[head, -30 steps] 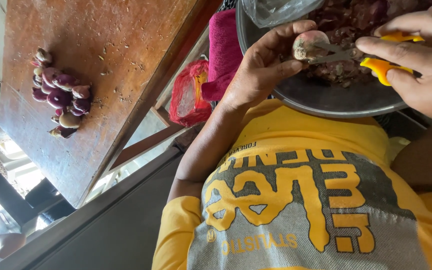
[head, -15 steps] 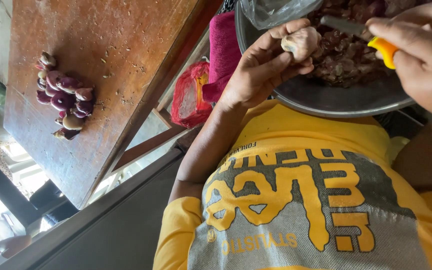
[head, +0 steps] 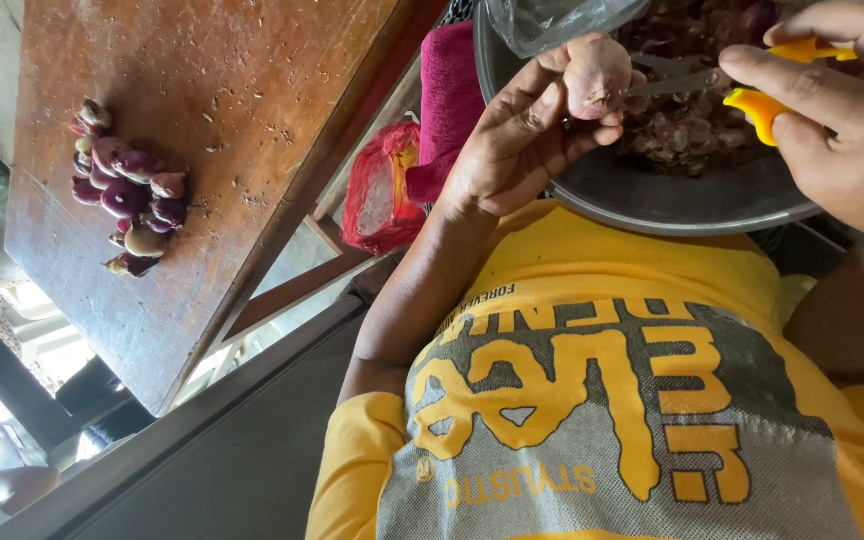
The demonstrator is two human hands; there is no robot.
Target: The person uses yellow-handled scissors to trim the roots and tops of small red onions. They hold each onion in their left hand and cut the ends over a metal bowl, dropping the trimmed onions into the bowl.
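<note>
My left hand [head: 517,140] grips a small, pale, partly peeled onion [head: 597,75] over a round metal bowl [head: 652,205] resting against my lap. My right hand [head: 837,125] is closed on a small knife with a yellow handle [head: 757,105]. The knife's blade tip touches the onion's right side. The bowl holds a heap of purplish onion skins and pieces [head: 687,125].
A pile of red onions [head: 127,195] lies on a worn wooden table [head: 252,110] at the left. Between the table and the bowl are a red mesh bag [head: 377,195] and a magenta cloth [head: 447,85]. A clear plastic bag [head: 547,20] hangs over the bowl's far rim.
Half a second ago the knife was lifted away from the onion. Now its blade is back against the onion. My left hand has turned the onion slightly.
</note>
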